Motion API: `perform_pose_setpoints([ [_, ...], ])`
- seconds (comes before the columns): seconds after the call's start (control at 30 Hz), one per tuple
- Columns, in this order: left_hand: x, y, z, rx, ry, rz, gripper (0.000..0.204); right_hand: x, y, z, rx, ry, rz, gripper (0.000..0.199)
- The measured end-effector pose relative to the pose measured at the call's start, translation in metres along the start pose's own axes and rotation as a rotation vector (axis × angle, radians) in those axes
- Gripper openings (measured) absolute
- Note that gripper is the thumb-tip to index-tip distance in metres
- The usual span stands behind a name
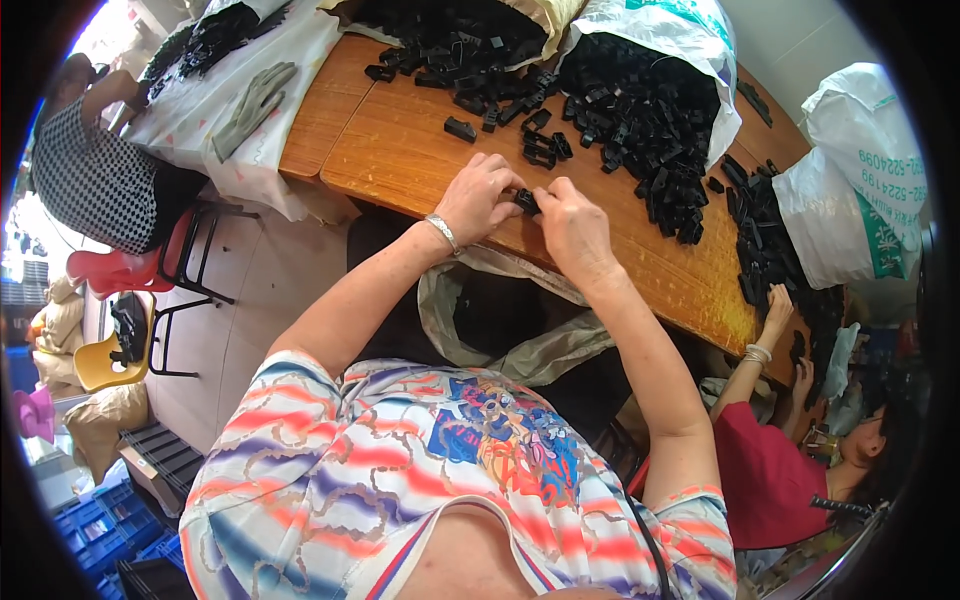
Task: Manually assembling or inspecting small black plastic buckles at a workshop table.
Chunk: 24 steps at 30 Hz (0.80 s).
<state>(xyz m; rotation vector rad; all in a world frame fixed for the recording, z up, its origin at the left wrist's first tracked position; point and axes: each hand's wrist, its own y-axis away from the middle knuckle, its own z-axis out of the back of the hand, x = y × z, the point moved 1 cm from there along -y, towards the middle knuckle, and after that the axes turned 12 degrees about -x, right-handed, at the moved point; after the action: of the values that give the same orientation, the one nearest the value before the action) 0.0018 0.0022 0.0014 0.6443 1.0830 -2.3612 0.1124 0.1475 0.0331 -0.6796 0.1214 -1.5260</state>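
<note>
Just over the front edge of the wooden table [395,160], a small black plastic part [526,201] is pinched between my two hands. The fingertips of my left hand [478,200] close on its left side. My right hand [575,232] grips its right side with thumb and finger, which cover much of it. Beyond my hands lie a few loose black plastic pieces [540,148]. A large heap of similar black pieces [640,105] spills from a white bag [665,22] at the back. Below my hands, an open sack [440,315] hangs at the table edge.
Another tan bag [555,22] with black parts stands at the back. To the right, a co-worker in a red top [770,480] reaches into a black pile beside a white sack [850,180]. A grey glove [250,112] lies on the left table, where another person [95,170] sits.
</note>
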Motion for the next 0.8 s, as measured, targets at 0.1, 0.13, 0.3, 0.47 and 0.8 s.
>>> perform_pose_setpoints([
  [0.1, 0.002, 0.001, 0.0, -0.015, -0.004, -0.008, 0.023, 0.005, 0.006, -0.01, -0.042, 0.176, 0.162, 0.036],
  [0.13, 0.002, -0.001, 0.0, -0.015, -0.013, 0.0, 0.023, 0.003, 0.006, -0.011, -0.053, 0.182, 0.164, 0.036],
  [0.3, 0.005, -0.002, 0.0, 0.009, -0.032, -0.027, 0.023, 0.012, 0.004, -0.023, 0.108, 0.474, 0.274, 0.03],
  [0.47, 0.008, -0.022, 0.012, 0.409, 0.191, 0.078, 0.025, 0.006, 0.025, -0.015, -0.055, 0.233, 0.126, 0.023],
  [0.8, 0.009, -0.045, -0.022, -0.106, -0.151, -0.004, 0.026, 0.028, 0.059, 0.014, 0.151, 0.025, 0.016, 0.016],
])
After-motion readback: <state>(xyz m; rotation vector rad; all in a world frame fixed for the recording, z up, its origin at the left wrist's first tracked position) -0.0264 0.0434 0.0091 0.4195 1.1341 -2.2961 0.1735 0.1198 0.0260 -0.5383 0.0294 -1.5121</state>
